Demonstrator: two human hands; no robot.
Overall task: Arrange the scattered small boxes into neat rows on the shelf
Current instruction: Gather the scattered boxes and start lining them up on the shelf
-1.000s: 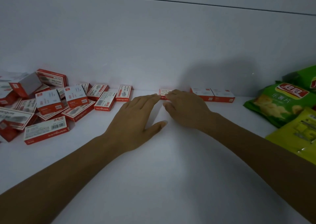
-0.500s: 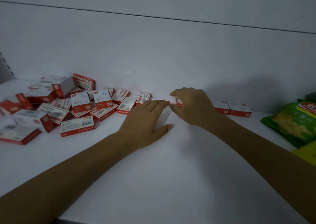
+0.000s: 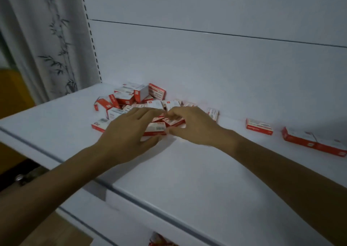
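Observation:
Several small red-and-white boxes lie in a loose pile [image 3: 131,99] at the back left of the white shelf [image 3: 187,167]. My left hand [image 3: 127,133] reaches over the pile's near edge, fingers straight, touching a flat box [image 3: 156,129] with the thumb below it. My right hand [image 3: 195,125] is beside it, its curled fingers pinching another box [image 3: 174,122]. One box [image 3: 213,113] leans at the back wall. Three boxes lie in a line to the right: a single one [image 3: 259,126] and a touching pair [image 3: 315,142].
A curtain with a bamboo print [image 3: 47,39] hangs left of the slotted shelf upright [image 3: 92,39]. The shelf's front edge [image 3: 131,191] runs diagonally below my forearms. Something red [image 3: 159,241] shows on a lower level.
The view has swung left and the snack bags are out of sight. Both hands moved from the row by the wall over to the pile, and the right hand's fingers curled onto a box.

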